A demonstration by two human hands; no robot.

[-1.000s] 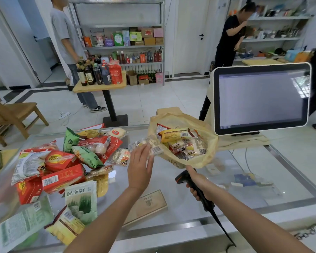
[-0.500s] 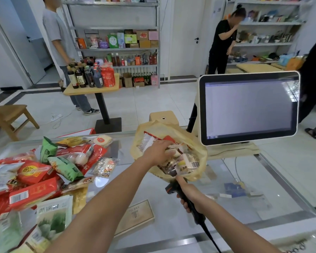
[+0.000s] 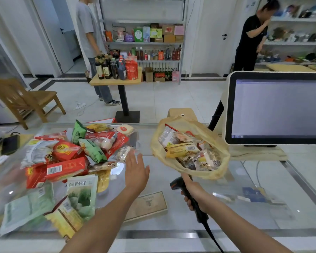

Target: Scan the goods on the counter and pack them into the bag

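A heap of packaged snacks (image 3: 66, 161) lies on the left of the glass counter (image 3: 171, 229). A yellowish plastic bag (image 3: 213, 172) stands open at centre right with several packets inside. My left hand (image 3: 136, 169) hovers empty, fingers straight, between the heap and the bag, its fingertips close to a small clear packet (image 3: 123, 152) at the heap's right edge. My right hand (image 3: 195, 194) grips the handle of a black barcode scanner (image 3: 178, 184) just below the bag, with its cable trailing toward me.
A checkout screen (image 3: 279, 108) stands at the right behind the bag. A small wooden plaque (image 3: 148, 205) lies under the glass between my arms. A phone (image 3: 10, 144) rests at far left. Beyond the counter are a bottle-laden table (image 3: 117, 79), a chair, shelves and two people.
My left hand carried a small packet into the bag, let it go there and has swung back left toward the heap, empty. The scanner hand stayed put.
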